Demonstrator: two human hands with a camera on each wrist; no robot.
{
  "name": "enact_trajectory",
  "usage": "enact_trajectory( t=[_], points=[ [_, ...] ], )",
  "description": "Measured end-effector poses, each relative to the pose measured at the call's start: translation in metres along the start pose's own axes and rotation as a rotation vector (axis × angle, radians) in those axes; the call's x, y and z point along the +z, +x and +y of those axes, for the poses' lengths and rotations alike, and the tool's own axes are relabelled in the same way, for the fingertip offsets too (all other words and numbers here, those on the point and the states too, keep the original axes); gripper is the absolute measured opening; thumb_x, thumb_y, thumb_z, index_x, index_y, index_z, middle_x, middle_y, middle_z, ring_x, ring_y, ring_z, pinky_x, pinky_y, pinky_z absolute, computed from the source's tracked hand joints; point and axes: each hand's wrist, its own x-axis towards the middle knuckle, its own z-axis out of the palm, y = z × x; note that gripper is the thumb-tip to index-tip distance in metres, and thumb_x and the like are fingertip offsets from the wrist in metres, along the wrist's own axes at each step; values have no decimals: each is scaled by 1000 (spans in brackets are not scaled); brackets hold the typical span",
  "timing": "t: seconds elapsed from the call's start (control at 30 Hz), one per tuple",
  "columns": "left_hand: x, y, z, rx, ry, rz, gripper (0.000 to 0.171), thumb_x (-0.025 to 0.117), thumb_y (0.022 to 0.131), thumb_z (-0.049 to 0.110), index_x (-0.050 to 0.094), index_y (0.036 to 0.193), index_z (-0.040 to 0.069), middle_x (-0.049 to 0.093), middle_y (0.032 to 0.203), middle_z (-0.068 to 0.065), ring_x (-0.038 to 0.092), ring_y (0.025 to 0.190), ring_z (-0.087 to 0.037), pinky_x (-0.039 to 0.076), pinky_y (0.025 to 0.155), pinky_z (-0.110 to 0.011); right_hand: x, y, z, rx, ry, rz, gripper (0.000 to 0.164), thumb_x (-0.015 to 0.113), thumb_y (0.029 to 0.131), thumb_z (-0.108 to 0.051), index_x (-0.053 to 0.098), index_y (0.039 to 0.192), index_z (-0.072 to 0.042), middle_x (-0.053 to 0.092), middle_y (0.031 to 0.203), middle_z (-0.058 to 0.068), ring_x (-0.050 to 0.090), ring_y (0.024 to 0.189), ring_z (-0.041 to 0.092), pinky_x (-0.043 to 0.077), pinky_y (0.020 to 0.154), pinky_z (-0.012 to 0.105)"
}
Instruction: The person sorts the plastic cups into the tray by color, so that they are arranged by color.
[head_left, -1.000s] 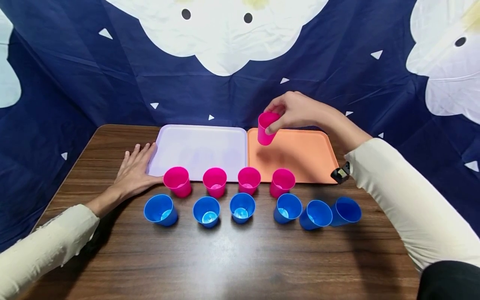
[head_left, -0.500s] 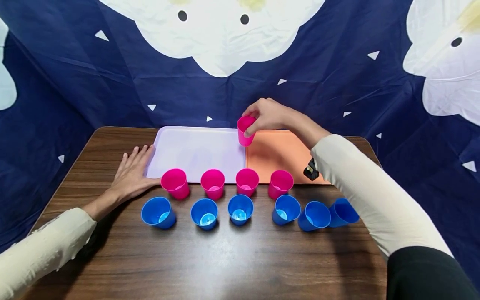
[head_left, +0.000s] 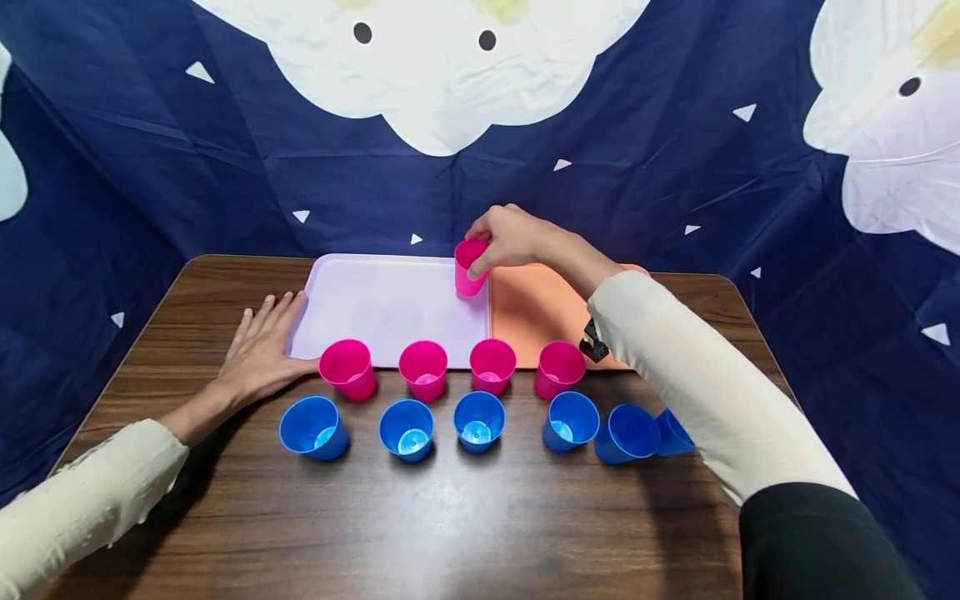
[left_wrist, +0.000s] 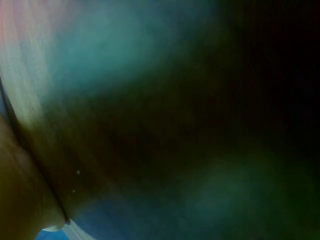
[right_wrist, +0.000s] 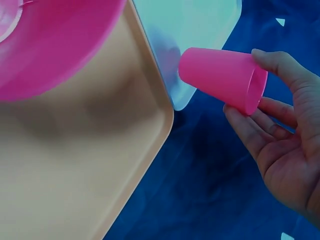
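Observation:
In the head view my right hand (head_left: 513,237) pinches a pink cup (head_left: 467,275) by its rim, above the right end of the lavender tray (head_left: 375,304). The right wrist view shows thumb and fingers on opposite sides of that cup (right_wrist: 217,75). My left hand (head_left: 262,346) rests with spread fingers on the table, beside the lavender tray's left edge. Its thumb points to the leftmost pink cup (head_left: 349,371); whether they touch I cannot tell. The left wrist view is dark and blurred.
An orange tray (head_left: 528,308) adjoins the lavender one, partly under my right arm. Several pink cups, one of them (head_left: 558,371) at the right, line the trays' front edge. A row of several blue cups (head_left: 411,432) stands nearer. The rightmost blue cup (head_left: 672,435) is partly hidden by my sleeve.
My right hand has carried the pink cup leftward and slightly lower, from above the orange tray to above the lavender tray's right end. The left hand stays in place.

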Motion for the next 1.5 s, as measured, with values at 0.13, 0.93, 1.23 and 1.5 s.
enact_trajectory(
  t=[0.13, 0.93, 1.23, 1.5],
  points=[
    [1, 2, -2, 8, -9, 10, 137, 82, 85, 78, 10, 183, 14, 14, 187, -29, -1, 178, -48, -12, 143, -65, 0, 5, -2, 29, -42, -17, 69, 89, 92, -37, 71, 151, -6, 82, 130, 12, 71, 121, 29, 60, 106, 39],
    [0, 4, -1, 15, 27, -2, 139, 85, 84, 73, 10, 182, 9, 16, 185, -33, 3, 176, -54, -8, 141, -70, 2, 12, 8, 125, 11, -10, 76, 84, 98, -43, 63, 159, -3, 74, 151, 15, 63, 148, 31, 50, 126, 39],
    [1, 3, -5, 2, 2, 4, 138, 86, 83, 72, 11, 183, 13, 15, 187, -30, 1, 177, -51, -9, 142, -68, -1, -8, 15, 67, 56, 11, 74, 85, 95, -43, 67, 154, -3, 76, 148, 14, 66, 146, 28, 49, 128, 40],
    [1, 2, -3, 2, 7, -1, 138, 86, 85, 72, 9, 182, 12, 15, 186, -31, 1, 176, -52, -10, 142, -67, 0, -27, 23, 42, 97, 38, 71, 86, 94, -41, 70, 151, -2, 78, 145, 16, 71, 141, 27, 51, 126, 41]
  ],
)
